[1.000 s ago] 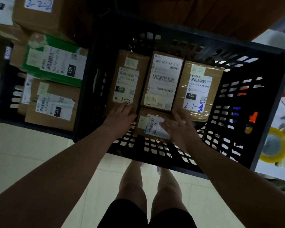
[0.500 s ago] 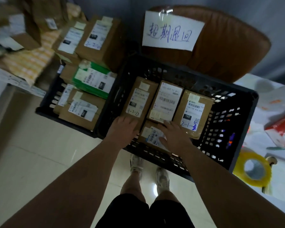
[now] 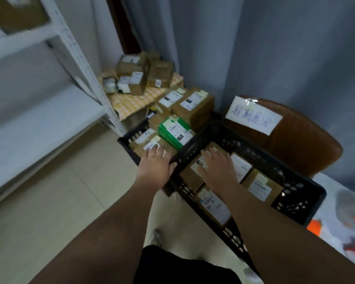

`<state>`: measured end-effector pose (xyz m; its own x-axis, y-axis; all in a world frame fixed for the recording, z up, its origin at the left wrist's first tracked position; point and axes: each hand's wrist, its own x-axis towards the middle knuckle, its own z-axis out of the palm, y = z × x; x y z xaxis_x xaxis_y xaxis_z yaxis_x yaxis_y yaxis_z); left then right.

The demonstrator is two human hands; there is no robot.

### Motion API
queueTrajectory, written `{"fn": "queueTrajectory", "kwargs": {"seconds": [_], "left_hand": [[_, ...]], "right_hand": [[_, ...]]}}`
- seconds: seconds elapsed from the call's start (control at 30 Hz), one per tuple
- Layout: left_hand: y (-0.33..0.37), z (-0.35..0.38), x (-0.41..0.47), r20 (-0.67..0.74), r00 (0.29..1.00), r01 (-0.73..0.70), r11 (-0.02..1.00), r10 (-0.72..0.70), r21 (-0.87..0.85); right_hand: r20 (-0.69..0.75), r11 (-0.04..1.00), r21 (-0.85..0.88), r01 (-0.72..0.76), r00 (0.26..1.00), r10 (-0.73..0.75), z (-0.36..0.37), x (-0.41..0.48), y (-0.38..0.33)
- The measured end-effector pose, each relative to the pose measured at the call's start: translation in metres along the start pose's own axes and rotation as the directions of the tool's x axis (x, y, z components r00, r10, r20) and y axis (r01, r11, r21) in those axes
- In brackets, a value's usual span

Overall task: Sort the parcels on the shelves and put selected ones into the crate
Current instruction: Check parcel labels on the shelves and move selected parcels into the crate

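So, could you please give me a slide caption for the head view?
Right hand flat on a parcel in the crate; left hand over a box beside it.

The crate (image 3: 264, 158) is black lattice plastic, and the parcels (image 3: 190, 178) in it are brown cardboard with white labels. The second crate (image 3: 125, 141) is also black and carries a green parcel (image 3: 175, 132). The cloth (image 3: 131, 101) is yellow-and-white checked. The chair (image 3: 305, 144) is brown, its sign (image 3: 253, 117) white with blue writing. The curtain (image 3: 275, 48) is grey.
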<state>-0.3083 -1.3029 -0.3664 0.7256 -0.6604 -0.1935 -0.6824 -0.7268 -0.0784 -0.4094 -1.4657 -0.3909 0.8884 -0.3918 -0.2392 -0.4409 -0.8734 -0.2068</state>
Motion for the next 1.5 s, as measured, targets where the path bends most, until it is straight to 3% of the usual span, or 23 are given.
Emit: {"fn": "queueTrajectory", "kwargs": {"seconds": [0.2,0.4,0.77,1.2,1.5], "left_hand": [[-0.090,-0.064,-0.006,-0.154,0.975,0.151,0.986,-0.160,-0.065],[-0.233,-0.132,-0.016,-0.355,0.880,0.326,0.945,-0.315,-0.031],[-0.443,-0.186,-0.042,-0.529,0.783,0.412,0.910,-0.327,0.046],[-0.591,-0.207,0.029,-0.593,0.716,0.407,0.910,-0.368,-0.073],[-0.676,-0.236,0.146,-0.561,0.696,0.466,0.876,-0.448,-0.121]], "right_hand": [[-0.178,0.980,-0.117,0.163,0.967,-0.183,-0.058,0.052,-0.079],[-0.336,0.934,-0.163,0.319,0.872,-0.357,-0.132,0.116,-0.207],[-0.527,0.796,0.019,0.605,0.683,-0.506,-0.188,0.178,-0.442],[-0.548,0.704,0.079,0.705,0.621,-0.560,-0.237,0.282,-0.572],[-0.383,0.659,0.219,0.720,0.684,-0.620,-0.247,0.389,-0.644]]}}
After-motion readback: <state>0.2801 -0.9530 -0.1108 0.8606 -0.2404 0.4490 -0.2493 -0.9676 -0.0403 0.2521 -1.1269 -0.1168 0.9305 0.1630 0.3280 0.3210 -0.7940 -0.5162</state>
